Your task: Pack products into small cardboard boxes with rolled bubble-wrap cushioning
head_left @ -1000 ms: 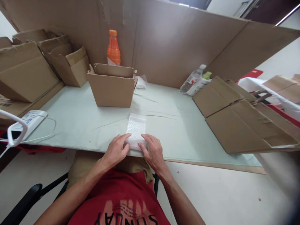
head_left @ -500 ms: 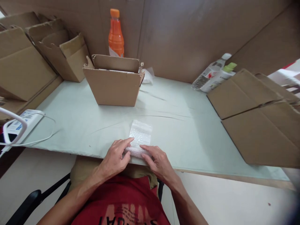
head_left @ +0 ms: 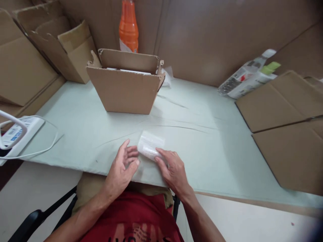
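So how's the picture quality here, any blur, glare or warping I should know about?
Head view: soft, even light with faint shadows beside the open cardboard box; no harsh glare, though the bubble-wrap roll looks pale and low in contrast against the table cover. Wide-angle warping bends the table edge and splays the flat cardboard sheets. The bottom right corner is smeared, and the left hand is slightly soft.

Left hand (head_left: pixel 123 166): open, palm turned inward toward the right, fingers loosely spread and slightly curled, thumb up.
Right hand (head_left: pixel 173 169): palm down, fingers stretched forward and a little leftward, close together.
Forearms: both bare, angling inward from the lower corners toward the middle.
Spacing: hands near each other, not touching.
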Tool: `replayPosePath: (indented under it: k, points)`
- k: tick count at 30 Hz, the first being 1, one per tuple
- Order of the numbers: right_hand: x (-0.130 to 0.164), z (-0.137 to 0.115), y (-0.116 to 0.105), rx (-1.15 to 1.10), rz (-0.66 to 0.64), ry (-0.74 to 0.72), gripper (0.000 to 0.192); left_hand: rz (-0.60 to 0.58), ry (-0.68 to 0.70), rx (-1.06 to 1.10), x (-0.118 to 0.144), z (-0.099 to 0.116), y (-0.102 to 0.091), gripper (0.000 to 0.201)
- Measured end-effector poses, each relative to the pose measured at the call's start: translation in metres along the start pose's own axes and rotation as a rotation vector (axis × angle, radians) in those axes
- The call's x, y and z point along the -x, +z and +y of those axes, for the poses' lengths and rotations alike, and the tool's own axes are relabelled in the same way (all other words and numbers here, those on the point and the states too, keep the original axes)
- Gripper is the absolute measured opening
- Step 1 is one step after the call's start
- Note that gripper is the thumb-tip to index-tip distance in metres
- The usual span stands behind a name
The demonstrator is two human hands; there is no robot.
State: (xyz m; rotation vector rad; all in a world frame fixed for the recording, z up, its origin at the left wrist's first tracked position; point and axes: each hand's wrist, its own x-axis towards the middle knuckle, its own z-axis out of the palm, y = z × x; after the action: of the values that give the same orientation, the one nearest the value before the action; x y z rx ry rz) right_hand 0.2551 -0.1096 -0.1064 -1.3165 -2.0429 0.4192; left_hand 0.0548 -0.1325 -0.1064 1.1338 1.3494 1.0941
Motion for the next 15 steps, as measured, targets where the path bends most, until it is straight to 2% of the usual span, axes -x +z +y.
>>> replayPosePath:
  k: [3,6,9,11,13,15]
  points:
    - [-0.003,-0.012,-0.002,-0.213,-0.066,0.114,0.024,-0.021,-0.109,0.324,0.005,-0.001,0.005,0.085]
    - [-0.003,-0.023,-0.005,-0.373,-0.114,0.220,0.021,0.057,-0.167,0.489,0.003,0.002,0.012,0.089]
    - [-0.001,-0.029,-0.006,-0.399,-0.121,0.257,0.019,0.031,-0.251,0.565,0.002,0.006,0.016,0.088]
    - [0.002,-0.027,-0.007,-0.349,-0.135,0.216,0.017,0.008,-0.279,0.578,0.003,0.008,0.017,0.087]
    - [0.003,-0.022,-0.010,-0.261,-0.087,0.159,0.017,0.022,-0.256,0.562,0.003,0.009,0.015,0.085]
    - [0.002,-0.017,-0.015,-0.218,-0.016,0.131,0.029,0.020,-0.214,0.515,0.005,0.011,0.012,0.083]
